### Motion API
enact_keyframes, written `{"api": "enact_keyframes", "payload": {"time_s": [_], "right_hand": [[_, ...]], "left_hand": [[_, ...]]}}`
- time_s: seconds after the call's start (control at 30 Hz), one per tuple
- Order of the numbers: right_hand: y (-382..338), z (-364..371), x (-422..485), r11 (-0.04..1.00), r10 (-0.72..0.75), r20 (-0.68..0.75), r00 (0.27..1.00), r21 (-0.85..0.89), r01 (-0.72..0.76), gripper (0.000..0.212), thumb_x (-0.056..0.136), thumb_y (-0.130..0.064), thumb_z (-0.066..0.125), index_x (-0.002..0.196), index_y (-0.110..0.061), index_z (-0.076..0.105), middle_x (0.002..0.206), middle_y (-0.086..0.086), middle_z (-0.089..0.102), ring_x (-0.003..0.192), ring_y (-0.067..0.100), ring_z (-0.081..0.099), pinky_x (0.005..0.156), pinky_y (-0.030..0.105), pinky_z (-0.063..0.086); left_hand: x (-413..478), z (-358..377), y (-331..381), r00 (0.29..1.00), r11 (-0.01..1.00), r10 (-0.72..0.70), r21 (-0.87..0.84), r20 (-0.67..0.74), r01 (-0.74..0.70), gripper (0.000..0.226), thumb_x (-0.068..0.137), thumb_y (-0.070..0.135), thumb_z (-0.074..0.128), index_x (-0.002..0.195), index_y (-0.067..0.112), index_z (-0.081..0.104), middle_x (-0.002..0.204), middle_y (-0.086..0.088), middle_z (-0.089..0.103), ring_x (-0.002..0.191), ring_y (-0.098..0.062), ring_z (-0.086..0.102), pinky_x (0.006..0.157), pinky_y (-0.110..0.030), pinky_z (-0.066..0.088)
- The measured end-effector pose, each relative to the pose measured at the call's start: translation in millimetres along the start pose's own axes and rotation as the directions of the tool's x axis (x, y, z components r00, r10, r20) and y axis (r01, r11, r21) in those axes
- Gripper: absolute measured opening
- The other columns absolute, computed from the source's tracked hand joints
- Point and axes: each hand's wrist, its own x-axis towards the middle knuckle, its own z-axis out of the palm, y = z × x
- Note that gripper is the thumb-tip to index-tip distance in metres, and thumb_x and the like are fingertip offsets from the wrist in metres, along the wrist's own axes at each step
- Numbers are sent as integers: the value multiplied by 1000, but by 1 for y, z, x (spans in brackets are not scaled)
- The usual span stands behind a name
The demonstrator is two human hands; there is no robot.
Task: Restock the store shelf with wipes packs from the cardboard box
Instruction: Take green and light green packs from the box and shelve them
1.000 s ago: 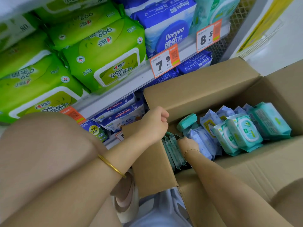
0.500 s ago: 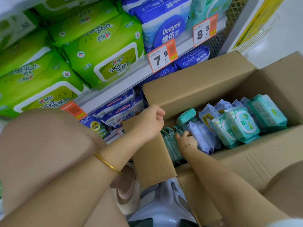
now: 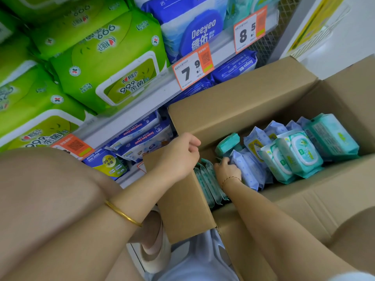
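An open cardboard box (image 3: 243,102) stands in front of the store shelf (image 3: 154,94). Inside it are thin teal wipes packs (image 3: 206,180) on edge at the left, pale blue wipes packs (image 3: 250,171) in the middle and larger mint packs with white lids (image 3: 298,157) at the right. My left hand (image 3: 179,154) rests on the box's left flap, fingers curled over its edge. Reaching down into the box, my right hand (image 3: 227,171) has its fingers closed around the top of a pale blue pack.
The upper shelf holds big green wipes packs (image 3: 105,63) and blue Deeyeo packs (image 3: 192,27), with price tags 7.9 (image 3: 191,67) and 8.5 (image 3: 248,30). Blue packs (image 3: 140,138) lie on the lower shelf behind the box. My knees and a shoe (image 3: 156,252) are below.
My right hand has moved from beside the teal packs forward to the pale blue packs and closed its fingers on one. My left hand has stayed on the flap.
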Motion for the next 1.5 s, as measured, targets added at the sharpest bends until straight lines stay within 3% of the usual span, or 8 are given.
{"api": "enact_keyframes", "payload": {"time_s": [0.47, 0.7, 0.9, 1.07, 1.2, 1.3, 1.37, 1.5], "right_hand": [[24, -104, -84, 895, -63, -353, 933, 393, 210, 22, 86, -6, 50, 106, -14, 51, 106, 9, 41, 81, 35, 57, 67, 35, 44], [43, -224, -190, 273, -312, -659, 684, 627, 729, 37, 82, 12, 59, 81, -25, 53, 101, 3, 54, 99, 25, 57, 84, 39, 53], [1, -290, -253, 52, -389, -765, 513, 538, 841, 50, 85, 2, 60, 125, -27, 50, 120, 12, 59, 110, 32, 60, 82, 42, 58], [-55, -333, -281, -378, -380, -766, 518, 640, 669, 71, 77, -44, 69, 139, -29, 37, 98, 6, 71, 76, 26, 69, 67, 43, 57], [-114, -362, -294, -251, -598, -672, 437, 675, 694, 104, 54, -70, 73, 133, -7, 48, 133, 22, 54, 125, 43, 48, 107, 64, 29], [-146, -382, -305, -217, -686, -597, 417, 715, 665, 102, 49, -76, 71, 130, -17, 52, 129, 20, 55, 119, 41, 49, 112, 58, 25], [-161, -395, -315, -177, -709, -564, 423, 723, 667, 81, 49, -76, 71, 111, -25, 61, 108, 14, 57, 92, 29, 50, 93, 39, 37], [-190, -422, -332, -147, -562, -589, 581, 762, 631, 38, 76, -60, 61, 67, -23, 55, 61, -5, 48, 44, 9, 31, 54, 23, 16]], "left_hand": [[-16, -9, 14, 999, 999, 42, 7, 14, -42, 34, 91, 14, 53, 125, 20, 49, 123, -1, 53, 102, -19, 58, 92, -38, 52], [-65, -67, 30, 981, 959, 181, -212, -64, -190, 33, 86, 14, 66, 118, 13, 59, 123, 0, 62, 110, -17, 60, 101, -42, 47], [-134, -134, 37, 942, 803, 283, -493, -181, -336, 15, 89, 5, 58, 102, 14, 60, 98, -1, 69, 84, -15, 65, 73, -28, 55], [-190, -191, 32, 908, 588, 318, -694, -273, -415, 18, 91, 11, 48, 98, 11, 64, 87, 0, 73, 76, -10, 70, 73, -24, 58], [-220, -226, 28, 901, 432, 327, -802, -286, -411, 30, 83, 16, 49, 107, 3, 61, 98, -8, 70, 81, -16, 69, 79, -29, 57], [-232, -249, 26, 910, 407, 298, -824, -288, -394, 40, 90, 19, 44, 125, 2, 53, 108, -10, 63, 86, -17, 65, 75, -28, 58], [-238, -264, 27, 920, 411, 267, -829, -287, -378, 36, 99, 22, 36, 124, 5, 54, 98, -6, 68, 78, -13, 68, 63, -21, 58], [-240, -295, 30, 847, 582, 159, -645, -507, -495, 30, 99, 26, 43, 115, 9, 61, 83, -2, 66, 70, -12, 60, 53, -16, 51]]}}
